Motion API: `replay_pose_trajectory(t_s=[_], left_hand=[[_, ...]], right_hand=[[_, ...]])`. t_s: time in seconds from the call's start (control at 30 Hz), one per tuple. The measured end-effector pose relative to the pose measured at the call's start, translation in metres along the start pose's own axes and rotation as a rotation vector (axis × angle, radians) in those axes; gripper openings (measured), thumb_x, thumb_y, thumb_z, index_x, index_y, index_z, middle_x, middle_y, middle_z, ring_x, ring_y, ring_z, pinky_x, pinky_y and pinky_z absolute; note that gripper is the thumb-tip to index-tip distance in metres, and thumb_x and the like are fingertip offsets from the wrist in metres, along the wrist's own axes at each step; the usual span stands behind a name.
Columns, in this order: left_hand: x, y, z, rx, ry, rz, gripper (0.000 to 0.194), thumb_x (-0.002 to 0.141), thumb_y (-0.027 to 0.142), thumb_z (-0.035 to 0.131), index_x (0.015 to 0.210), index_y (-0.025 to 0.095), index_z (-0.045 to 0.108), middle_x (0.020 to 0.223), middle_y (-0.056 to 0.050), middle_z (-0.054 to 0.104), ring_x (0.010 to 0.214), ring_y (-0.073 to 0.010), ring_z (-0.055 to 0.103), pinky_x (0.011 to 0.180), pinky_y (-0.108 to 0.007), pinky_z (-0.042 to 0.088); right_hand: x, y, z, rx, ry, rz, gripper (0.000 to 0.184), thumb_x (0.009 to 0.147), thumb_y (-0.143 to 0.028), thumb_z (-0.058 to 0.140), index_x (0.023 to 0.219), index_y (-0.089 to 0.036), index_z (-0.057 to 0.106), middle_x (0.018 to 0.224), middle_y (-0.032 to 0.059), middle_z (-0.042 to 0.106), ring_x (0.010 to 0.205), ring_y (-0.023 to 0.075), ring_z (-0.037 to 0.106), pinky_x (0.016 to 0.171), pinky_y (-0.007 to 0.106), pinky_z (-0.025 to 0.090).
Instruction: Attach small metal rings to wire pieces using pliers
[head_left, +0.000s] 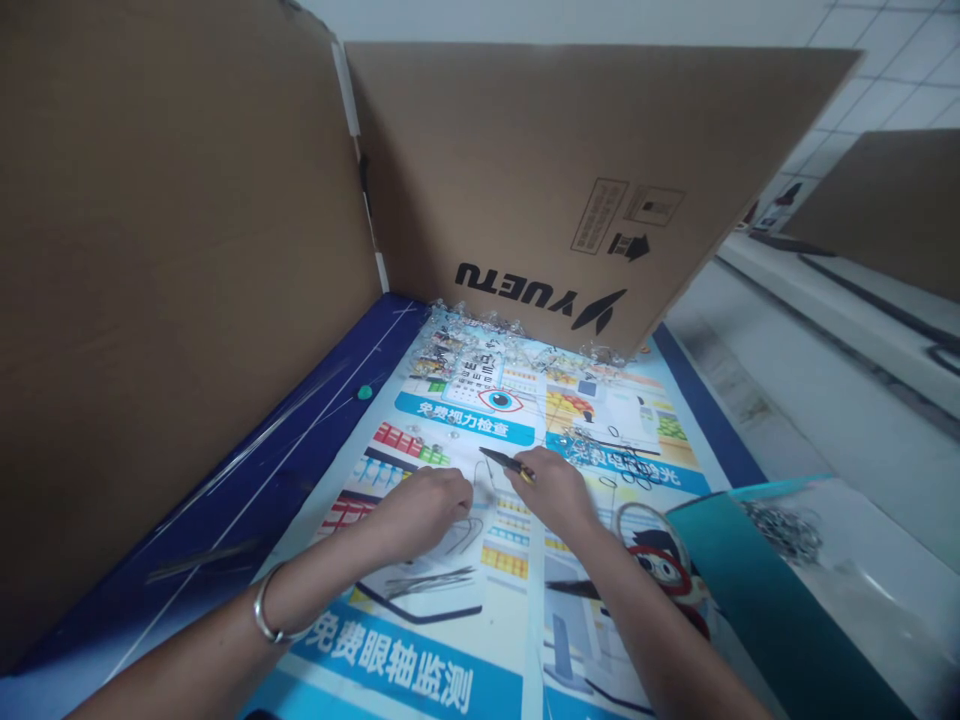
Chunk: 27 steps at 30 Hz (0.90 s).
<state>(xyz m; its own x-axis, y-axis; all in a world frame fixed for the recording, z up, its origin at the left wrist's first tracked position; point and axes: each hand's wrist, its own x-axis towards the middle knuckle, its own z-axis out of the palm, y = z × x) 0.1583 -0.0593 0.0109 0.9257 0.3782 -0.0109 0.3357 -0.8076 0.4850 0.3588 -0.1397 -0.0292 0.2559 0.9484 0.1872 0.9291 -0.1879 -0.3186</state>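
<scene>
My right hand (553, 492) is closed around a small dark pointed tool (508, 464) with a yellow part near the fingers. It looks like small scissors or pliers; I cannot tell which. Just to its left, my left hand (429, 512) is closed in a pinch, and its fingertips hide what they hold. A thin curved wire (481, 470) shows in the gap between the hands. Below my left hand lies a bundle of thin straight wires (429, 582) on the printed poster (517, 640). A silver bangle (264, 603) circles my left wrist.
Cardboard walls (187, 250) stand at the left and back (480, 160). Clear small pieces (472, 325) line the back, with wire loops (630, 462) to the right. A teal-edged box (780, 580) holds metal bits (784, 530); a dark blade (571, 589) lies near my right forearm.
</scene>
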Motion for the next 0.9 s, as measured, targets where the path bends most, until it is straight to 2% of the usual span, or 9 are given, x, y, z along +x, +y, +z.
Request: replay_pose_trajectory(t_s=[0.13, 0.23, 0.33, 0.5, 0.67, 0.9], left_hand=[[0.002, -0.003, -0.001, -0.395, 0.062, -0.116, 0.015, 0.084, 0.022, 0.036, 0.077, 0.019, 0.049, 0.077, -0.002, 0.061, 0.075, -0.0161, 0.057, 0.066, -0.025, 0.039], [0.005, -0.006, 0.002, -0.753, 0.122, -0.209, 0.013, 0.085, 0.027, 0.035, 0.077, 0.02, 0.042, 0.078, -0.003, 0.063, 0.075, -0.0155, 0.059, 0.066, -0.025, 0.043], [0.008, -0.008, 0.009, -0.958, 0.164, -0.269, 0.014, 0.084, 0.032, 0.039, 0.076, 0.02, 0.038, 0.079, -0.003, 0.062, 0.073, -0.016, 0.061, 0.066, -0.028, 0.046], [0.007, -0.005, 0.015, -1.095, 0.145, -0.259, 0.019, 0.083, 0.036, 0.044, 0.076, 0.019, 0.039, 0.077, -0.002, 0.06, 0.074, -0.017, 0.061, 0.069, -0.032, 0.048], [0.005, -0.001, 0.013, -1.056, 0.116, -0.208, 0.021, 0.081, 0.037, 0.047, 0.076, 0.017, 0.044, 0.075, -0.001, 0.058, 0.072, -0.0151, 0.058, 0.066, -0.028, 0.046], [0.006, 0.001, 0.016, -1.188, 0.012, -0.198, 0.021, 0.079, 0.036, 0.052, 0.077, 0.015, 0.048, 0.075, -0.002, 0.062, 0.071, -0.0135, 0.06, 0.067, -0.026, 0.044]], right_hand=[[0.001, -0.002, -0.003, 0.107, 0.025, 0.015, 0.018, 0.077, -0.035, 0.051, 0.085, -0.023, 0.063, 0.081, 0.0031, 0.061, 0.08, 0.0165, 0.054, 0.069, 0.025, 0.038], [0.0, -0.008, -0.009, 0.334, 0.042, 0.072, 0.021, 0.077, -0.039, 0.051, 0.081, -0.021, 0.061, 0.072, 0.0015, 0.058, 0.068, 0.015, 0.052, 0.061, 0.025, 0.038], [-0.002, -0.019, -0.015, 0.596, -0.041, 0.123, 0.024, 0.078, -0.042, 0.049, 0.071, -0.02, 0.057, 0.059, -0.0029, 0.049, 0.057, 0.0115, 0.045, 0.052, 0.022, 0.033], [-0.008, -0.04, -0.019, 0.79, -0.166, 0.087, 0.017, 0.075, -0.035, 0.054, 0.07, -0.018, 0.056, 0.063, -0.004, 0.048, 0.06, 0.0098, 0.043, 0.055, 0.02, 0.034], [-0.011, -0.043, -0.018, 0.773, -0.163, 0.105, 0.015, 0.074, -0.031, 0.054, 0.067, -0.017, 0.053, 0.062, -0.0036, 0.049, 0.06, 0.0099, 0.044, 0.056, 0.02, 0.035], [-0.011, -0.046, -0.018, 0.838, -0.172, 0.139, 0.017, 0.073, -0.032, 0.053, 0.064, -0.017, 0.052, 0.058, -0.0038, 0.049, 0.057, 0.01, 0.044, 0.053, 0.021, 0.035]])
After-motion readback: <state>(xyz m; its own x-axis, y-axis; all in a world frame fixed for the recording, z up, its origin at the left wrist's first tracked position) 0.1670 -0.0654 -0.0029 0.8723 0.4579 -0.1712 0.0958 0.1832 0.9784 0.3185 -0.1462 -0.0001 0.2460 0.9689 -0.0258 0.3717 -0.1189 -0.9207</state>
